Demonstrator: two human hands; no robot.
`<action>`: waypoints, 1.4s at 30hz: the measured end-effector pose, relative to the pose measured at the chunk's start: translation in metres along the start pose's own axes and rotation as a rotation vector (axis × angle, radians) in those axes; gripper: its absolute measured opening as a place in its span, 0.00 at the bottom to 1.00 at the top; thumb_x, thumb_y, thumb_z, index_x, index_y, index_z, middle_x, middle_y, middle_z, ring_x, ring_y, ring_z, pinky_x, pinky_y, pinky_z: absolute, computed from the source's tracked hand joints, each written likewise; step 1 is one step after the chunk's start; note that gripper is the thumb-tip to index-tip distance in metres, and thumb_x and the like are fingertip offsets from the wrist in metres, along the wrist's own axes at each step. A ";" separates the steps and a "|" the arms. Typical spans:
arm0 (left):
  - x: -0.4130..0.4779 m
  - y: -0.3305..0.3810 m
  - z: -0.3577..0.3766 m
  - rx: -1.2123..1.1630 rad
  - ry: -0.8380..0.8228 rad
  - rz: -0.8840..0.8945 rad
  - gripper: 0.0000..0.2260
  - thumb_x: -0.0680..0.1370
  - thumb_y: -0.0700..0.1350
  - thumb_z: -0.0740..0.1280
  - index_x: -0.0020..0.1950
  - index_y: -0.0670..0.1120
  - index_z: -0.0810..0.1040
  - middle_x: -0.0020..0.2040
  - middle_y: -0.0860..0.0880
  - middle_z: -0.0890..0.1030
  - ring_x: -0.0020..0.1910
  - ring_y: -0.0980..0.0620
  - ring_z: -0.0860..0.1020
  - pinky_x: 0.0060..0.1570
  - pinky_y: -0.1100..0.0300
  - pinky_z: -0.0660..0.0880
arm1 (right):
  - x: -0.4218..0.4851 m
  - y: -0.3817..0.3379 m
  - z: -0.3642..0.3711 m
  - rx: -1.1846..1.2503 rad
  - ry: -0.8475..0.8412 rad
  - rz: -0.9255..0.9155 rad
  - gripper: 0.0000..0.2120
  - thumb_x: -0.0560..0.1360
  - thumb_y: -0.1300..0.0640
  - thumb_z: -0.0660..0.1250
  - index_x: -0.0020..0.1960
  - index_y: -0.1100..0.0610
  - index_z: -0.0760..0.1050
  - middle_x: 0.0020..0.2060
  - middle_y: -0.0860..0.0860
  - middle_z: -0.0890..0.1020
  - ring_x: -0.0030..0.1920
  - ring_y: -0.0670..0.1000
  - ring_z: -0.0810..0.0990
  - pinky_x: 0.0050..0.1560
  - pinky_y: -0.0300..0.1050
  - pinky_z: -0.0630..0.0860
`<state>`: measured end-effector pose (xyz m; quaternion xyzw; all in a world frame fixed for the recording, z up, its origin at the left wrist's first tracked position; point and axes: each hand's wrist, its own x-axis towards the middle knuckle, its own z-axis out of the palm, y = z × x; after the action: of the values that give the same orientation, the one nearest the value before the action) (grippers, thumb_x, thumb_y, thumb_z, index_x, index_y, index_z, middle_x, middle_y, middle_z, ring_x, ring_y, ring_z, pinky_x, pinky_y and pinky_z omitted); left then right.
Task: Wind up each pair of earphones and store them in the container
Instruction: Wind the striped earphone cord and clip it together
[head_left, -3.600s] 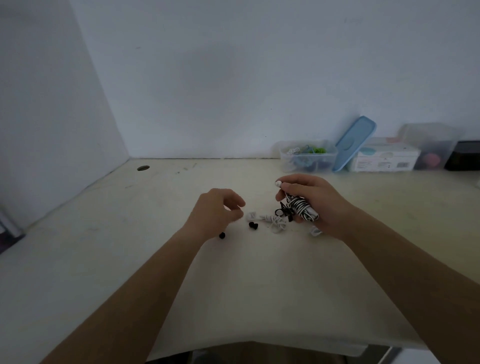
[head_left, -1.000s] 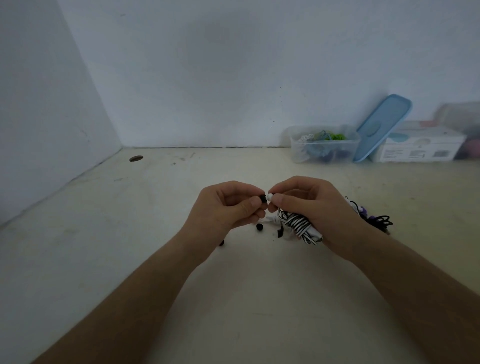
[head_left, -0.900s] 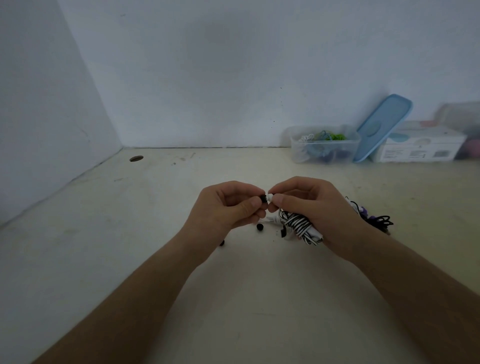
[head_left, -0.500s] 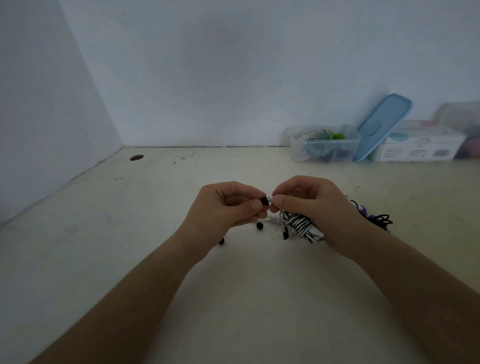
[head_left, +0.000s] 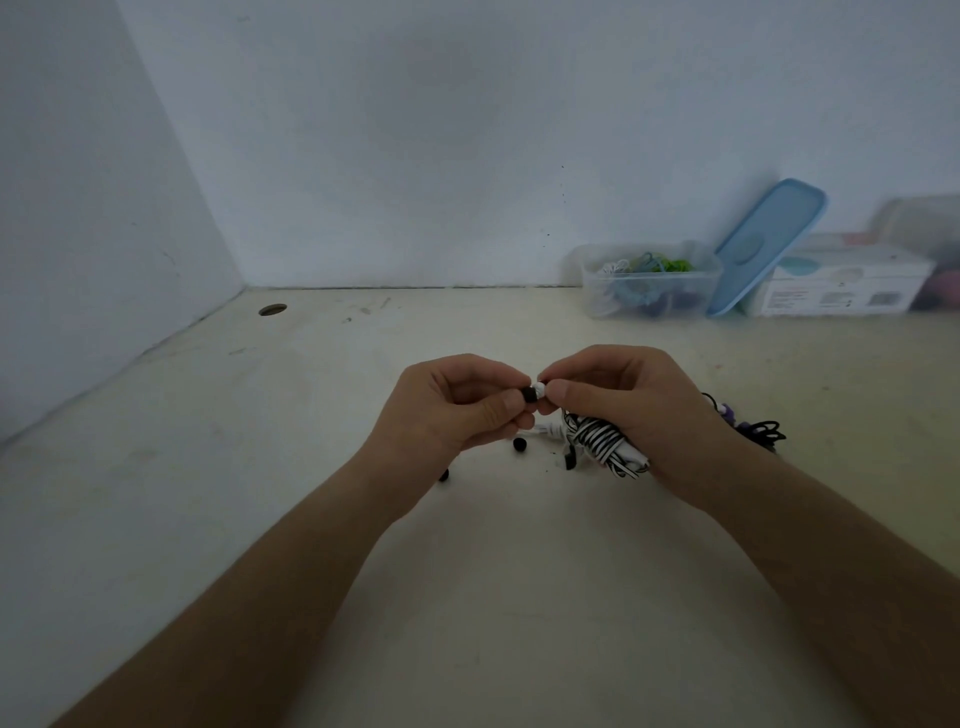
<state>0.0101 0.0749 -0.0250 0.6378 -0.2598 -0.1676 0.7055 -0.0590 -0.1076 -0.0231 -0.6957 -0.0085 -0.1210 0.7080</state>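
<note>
From the head view, the person's left hand (head_left: 457, 410) pinches a small black ear tip (head_left: 529, 393) between thumb and forefinger. The right hand (head_left: 623, 410) has its lower fingers curled round the striped earphones (head_left: 602, 441), already wound into a black-and-white bundle, while its thumb and forefinger nip the white earbud (head_left: 540, 388). Tip and bud meet just above the table (head_left: 467, 597).

It looks to me like the tip is being pushed onto the bud. To do that well, I would keep the bud pinned firmly, line the tip's hole up squarely and roll it on. The bundle should stay clamped so that the coil does not spring loose. Two loose tips (head_left: 519, 443) lie on the table under the hands, so another may need fitting. A dark tangle of earphones (head_left: 753, 431) waits just behind the right wrist.

The clear container (head_left: 649, 283) stands well away at the back wall, open, with coloured cords inside. Its blue lid (head_left: 769, 244) leans beside it against a white box (head_left: 841, 286). The box carries printing, but it is too blurred to read, and I can make out no brand anywhere.
</note>
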 end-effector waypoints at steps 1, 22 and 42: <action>0.000 0.000 0.000 0.002 -0.001 -0.001 0.08 0.69 0.38 0.72 0.47 0.42 0.83 0.43 0.41 0.86 0.41 0.47 0.85 0.45 0.59 0.81 | 0.000 0.000 0.000 -0.005 0.004 0.000 0.04 0.73 0.68 0.71 0.46 0.61 0.83 0.38 0.56 0.87 0.40 0.48 0.85 0.41 0.35 0.78; 0.001 -0.004 0.004 0.046 0.084 0.029 0.06 0.75 0.34 0.70 0.50 0.40 0.83 0.42 0.41 0.86 0.42 0.47 0.85 0.45 0.60 0.80 | 0.000 0.010 0.008 -0.101 0.133 -0.102 0.02 0.73 0.62 0.74 0.45 0.56 0.84 0.38 0.55 0.87 0.43 0.52 0.86 0.48 0.42 0.82; 0.002 -0.008 0.008 0.009 0.128 0.043 0.06 0.75 0.34 0.71 0.48 0.42 0.84 0.42 0.41 0.86 0.43 0.47 0.85 0.47 0.59 0.81 | 0.002 0.014 0.014 -0.277 0.245 -0.220 0.05 0.73 0.61 0.75 0.43 0.52 0.83 0.34 0.49 0.85 0.38 0.47 0.84 0.43 0.49 0.82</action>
<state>0.0082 0.0659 -0.0324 0.6445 -0.2286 -0.1101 0.7212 -0.0524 -0.0944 -0.0359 -0.7615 0.0183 -0.2812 0.5837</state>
